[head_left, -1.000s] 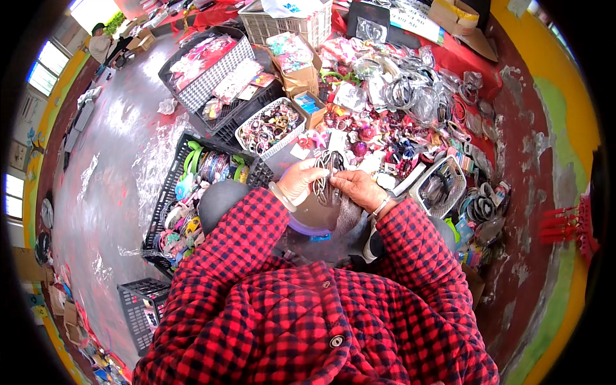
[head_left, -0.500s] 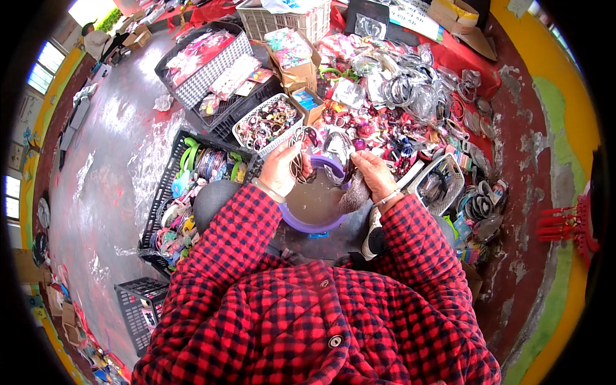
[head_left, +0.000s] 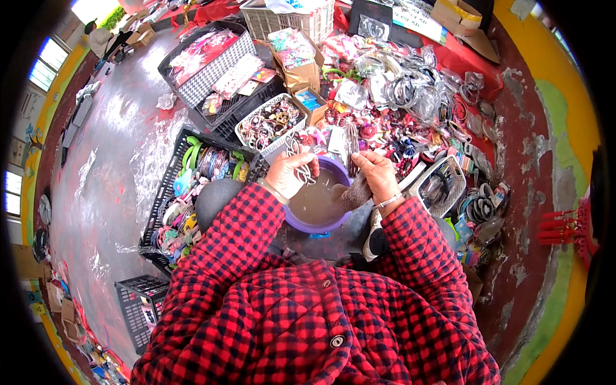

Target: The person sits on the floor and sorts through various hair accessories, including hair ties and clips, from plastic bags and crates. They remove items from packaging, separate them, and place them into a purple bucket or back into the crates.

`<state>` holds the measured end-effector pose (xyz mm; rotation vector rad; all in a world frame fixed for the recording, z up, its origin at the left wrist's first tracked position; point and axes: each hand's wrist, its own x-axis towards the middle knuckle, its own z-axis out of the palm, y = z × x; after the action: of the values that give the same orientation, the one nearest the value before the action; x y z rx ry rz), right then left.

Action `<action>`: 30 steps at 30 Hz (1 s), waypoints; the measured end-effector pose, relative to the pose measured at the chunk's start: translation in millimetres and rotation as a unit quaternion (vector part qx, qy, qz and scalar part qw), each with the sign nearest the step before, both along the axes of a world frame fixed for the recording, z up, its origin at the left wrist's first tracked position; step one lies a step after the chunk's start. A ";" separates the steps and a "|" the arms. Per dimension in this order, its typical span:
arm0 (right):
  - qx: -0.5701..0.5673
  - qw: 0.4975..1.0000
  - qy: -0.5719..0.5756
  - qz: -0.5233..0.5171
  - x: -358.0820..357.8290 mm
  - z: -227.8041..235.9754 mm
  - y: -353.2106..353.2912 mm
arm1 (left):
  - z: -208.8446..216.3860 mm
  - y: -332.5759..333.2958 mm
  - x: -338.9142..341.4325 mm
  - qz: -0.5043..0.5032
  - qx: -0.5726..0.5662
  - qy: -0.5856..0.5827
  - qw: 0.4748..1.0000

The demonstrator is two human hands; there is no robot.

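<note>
My left hand is closed around several thin, pale and dark looped bands, which look like slim headbands. In my right hand, the thumb and fingers pinch a dark narrow band that points away from me, seen nearly edge-on. The same hand grips a wet grey-brown cloth, which hangs over the right side of a purple basin. Murky brownish water stands in the basin, below and between both hands.
A black crate of headbands stands at the left, beside my knee. Beyond the basin are a white basket of hair ties, a small box and a heap of bagged accessories. At the right sits another white basket.
The band at my right fingers has turned from a rounded loop to a narrow edge-on strip. The loops in my left hand have shifted and spread, and the cloth has moved slightly.
</note>
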<state>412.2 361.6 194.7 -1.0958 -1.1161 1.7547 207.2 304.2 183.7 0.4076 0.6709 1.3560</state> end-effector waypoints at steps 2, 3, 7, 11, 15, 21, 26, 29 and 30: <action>0.018 0.999 -0.024 0.028 -0.9 -0.3 -1.9 | 1.5 -2.8 3.0 -0.016 -0.021 -0.032 0.999; 0.029 0.999 -0.029 0.031 -4.2 0.5 -5.2 | -0.6 -2.8 3.3 -0.020 -0.007 -0.027 0.999; 0.172 0.976 -0.102 0.091 -5.2 -5.8 -10.7 | 6.4 -0.9 8.7 -0.017 -0.024 0.048 0.998; 0.308 0.926 -0.190 0.108 -9.3 -11.2 -15.9 | 3.6 -3.1 9.3 -0.051 -0.037 0.047 0.997; 0.402 0.869 -0.251 0.143 -9.9 -3.4 -20.5 | -9.3 -4.5 7.8 -0.024 -0.052 0.058 0.997; 0.413 0.858 -0.248 0.176 -7.7 -3.1 -17.8 | 2.1 -5.4 7.5 -0.032 0.011 0.034 0.999; 0.289 0.922 -0.204 0.159 -3.8 -16.1 -6.6 | 1.8 -5.2 1.4 -0.001 0.041 0.009 0.999; 0.148 0.972 -0.152 0.103 2.5 -8.4 7.5 | 3.0 -3.1 4.4 0.008 0.056 0.013 0.998; 0.129 0.979 -0.141 0.076 5.9 -5.0 12.2 | 3.3 -2.6 5.2 0.013 0.059 0.006 0.998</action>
<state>418.1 373.8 189.8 -1.1455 -1.5908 1.5404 212.4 301.5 187.0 0.5033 0.6088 1.4225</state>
